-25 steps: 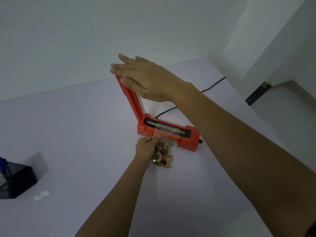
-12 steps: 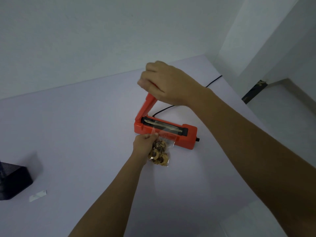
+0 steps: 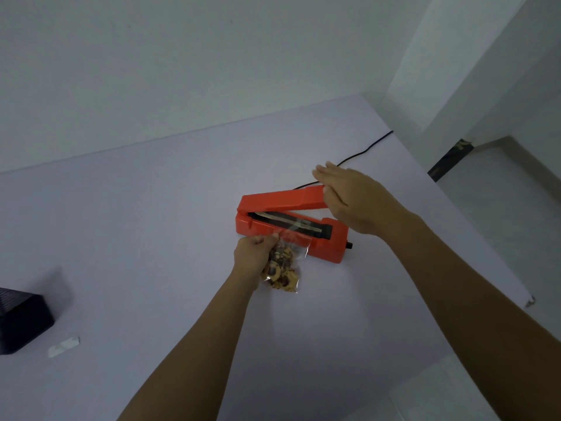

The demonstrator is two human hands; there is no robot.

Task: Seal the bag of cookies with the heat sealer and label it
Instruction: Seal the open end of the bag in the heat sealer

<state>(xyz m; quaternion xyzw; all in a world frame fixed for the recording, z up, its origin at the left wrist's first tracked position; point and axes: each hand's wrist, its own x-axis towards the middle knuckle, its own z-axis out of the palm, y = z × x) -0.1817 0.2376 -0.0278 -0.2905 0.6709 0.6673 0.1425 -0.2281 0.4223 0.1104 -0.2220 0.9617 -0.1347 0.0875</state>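
Clear bag (cookies inside) lies across orange sealer.

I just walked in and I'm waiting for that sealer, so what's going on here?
A person is mid-seal. Their left hand pinches the top of a clear bag of cookies, holding its open edge on the base of the red heat sealer. Their right hand, fingers straight, presses on the free end of the sealing arm, which sits at a low angle, not yet clamped on the bag. A small white strip, perhaps the label, lies unused on the table.
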